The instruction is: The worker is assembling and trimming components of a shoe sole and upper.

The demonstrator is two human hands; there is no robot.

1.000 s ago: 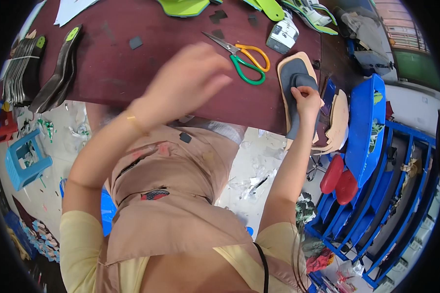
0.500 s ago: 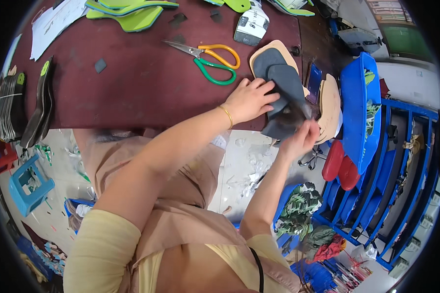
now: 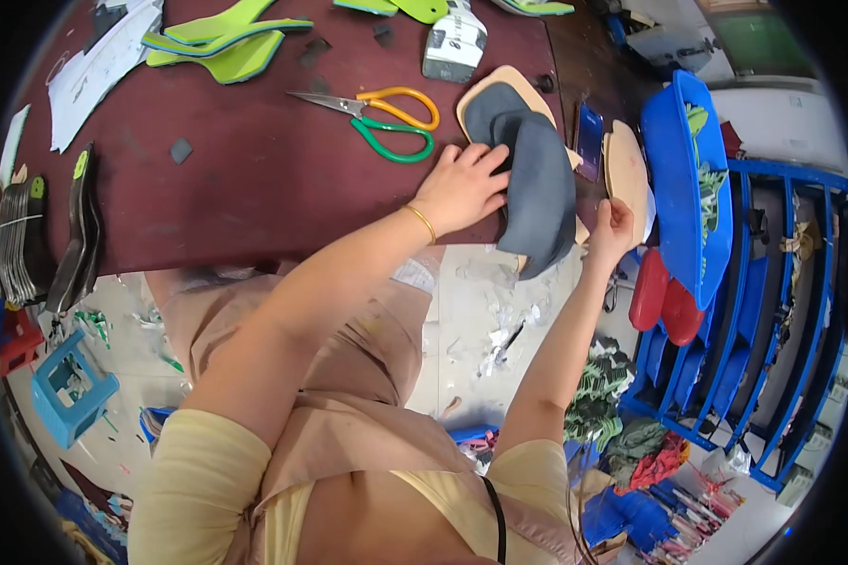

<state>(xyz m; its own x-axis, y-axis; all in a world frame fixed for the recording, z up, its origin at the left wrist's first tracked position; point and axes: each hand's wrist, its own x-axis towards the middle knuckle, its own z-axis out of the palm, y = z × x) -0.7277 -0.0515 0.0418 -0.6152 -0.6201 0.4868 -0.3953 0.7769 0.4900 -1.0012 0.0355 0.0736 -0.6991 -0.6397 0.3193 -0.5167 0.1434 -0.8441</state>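
My left hand (image 3: 464, 188) rests at the table's right edge, its fingers spread against the left side of a dark grey shoe-sole-shaped piece (image 3: 544, 198). That piece is bent into a curve, and its near end hangs past the table edge. Under it lies another grey piece (image 3: 496, 105) on a tan sole-shaped sheet (image 3: 513, 75). My right hand (image 3: 612, 229) is to the right of the grey piece, apart from it, with fingertips pinched together beside several stacked tan sheets (image 3: 626, 169). Whatever it pinches, if anything, is too small to tell. Scissors (image 3: 386, 121) with orange and green handles lie left of the grey pieces.
Green-and-blue insoles (image 3: 226, 52), papers (image 3: 99, 71) and a white block (image 3: 454, 42) lie at the back. Bundled dark strips (image 3: 24, 235) sit at the left. A blue bin (image 3: 669, 179), red pads (image 3: 664, 297) and a blue rack (image 3: 725, 377) stand right. A stool (image 3: 71, 386) stands lower left.
My right hand has moved right, away from the grey pieces. The top grey piece, blurred and dark at its near end before, now arches up in a bend. The view has shifted slightly.
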